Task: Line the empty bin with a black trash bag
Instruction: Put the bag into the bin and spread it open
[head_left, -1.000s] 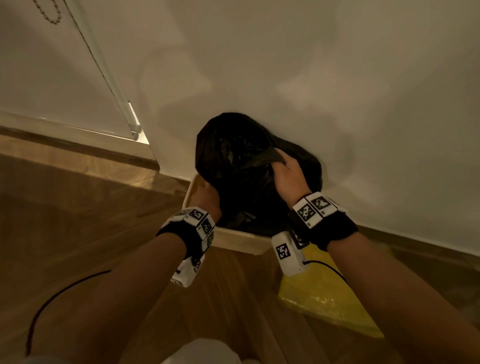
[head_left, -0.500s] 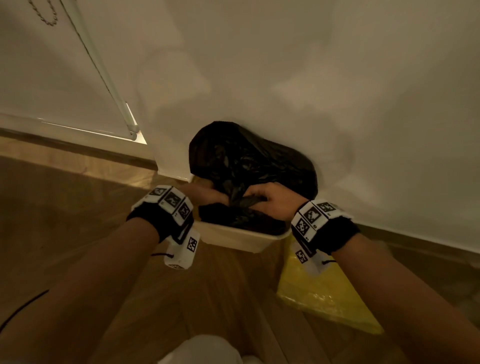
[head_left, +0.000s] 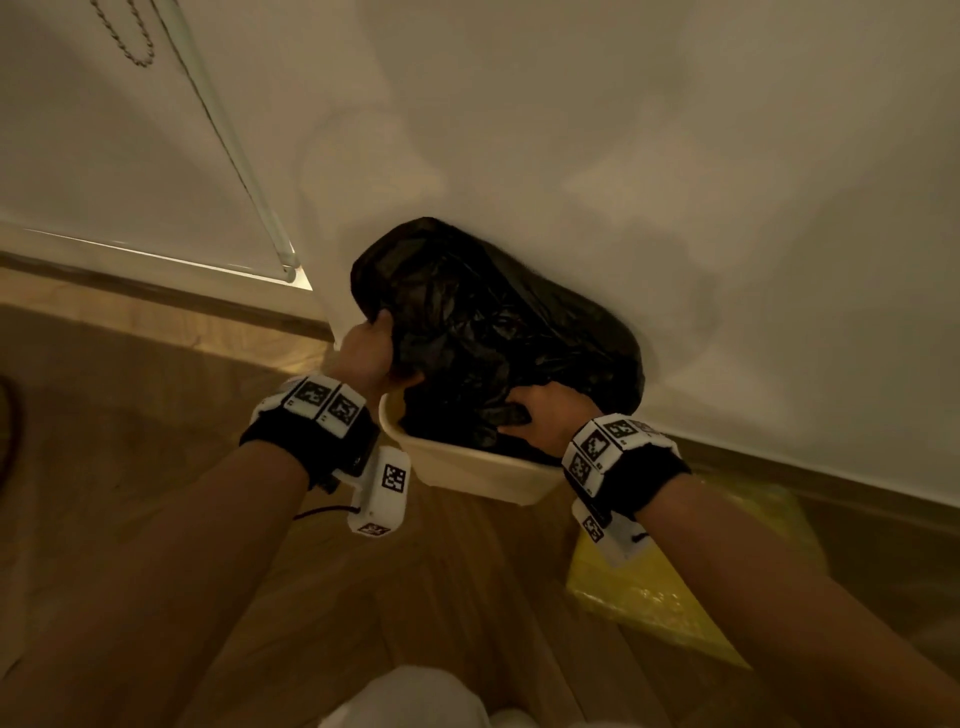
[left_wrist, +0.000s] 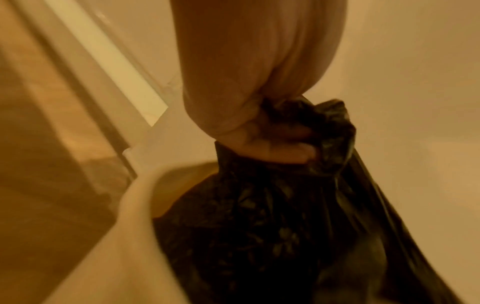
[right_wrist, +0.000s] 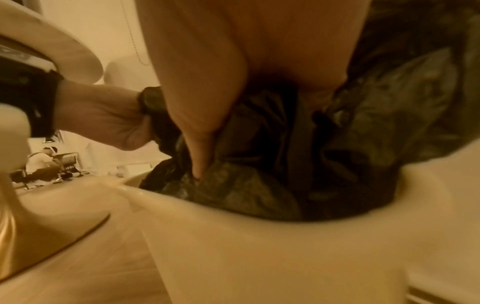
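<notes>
A white bin stands on the wooden floor against the wall. A crumpled black trash bag sits in its mouth and billows above the rim. My left hand grips a bunched edge of the bag at the bin's left side, raised above the rim; in the left wrist view the fingers curl round black plastic. My right hand holds a fold of the bag at the near right rim. In the right wrist view the thumb presses into the bag just above the bin's rim.
A yellow plastic bag lies on the floor right of the bin. The white wall is directly behind it, with a window frame and a bead cord at the left. A dark cable lies at far left.
My left hand has risen from inside the bin's mouth to the bag's left edge, lifting it. My right hand has stayed at the near rim. The bag has spread wider.
</notes>
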